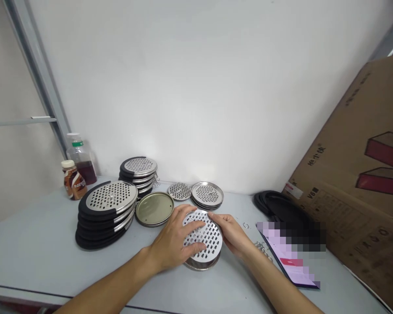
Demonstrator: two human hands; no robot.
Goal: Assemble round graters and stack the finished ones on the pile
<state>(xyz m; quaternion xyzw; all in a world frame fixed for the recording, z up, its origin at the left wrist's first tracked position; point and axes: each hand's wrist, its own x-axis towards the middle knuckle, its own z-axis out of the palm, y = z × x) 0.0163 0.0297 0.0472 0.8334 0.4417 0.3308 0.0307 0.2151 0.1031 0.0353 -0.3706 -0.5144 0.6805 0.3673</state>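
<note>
A round perforated metal disc [209, 239] that looks like a grater plate is tilted over a round metal tray [201, 265] near the table's front. My left hand [180, 237] lies over its left side, thumb and fingers curved across the face. Its upper right edge is pinched by my right hand [231, 231], with the thumb on top; those other fingers are partly hidden. Just behind are a stack of round metal pieces [208, 194], a loose perforated disc [179, 192] and a shallow round metal lid with an olive inside [155, 208].
On the left stand two stacks of black-rimmed perforated discs [109, 213] [138, 168], with bottles [74, 181] behind. Small chains [263, 249], a metal ring [246, 225], a partly blurred phone-like slab [291, 261], black rims [268, 201] and a large cardboard box [353, 187] occupy the right.
</note>
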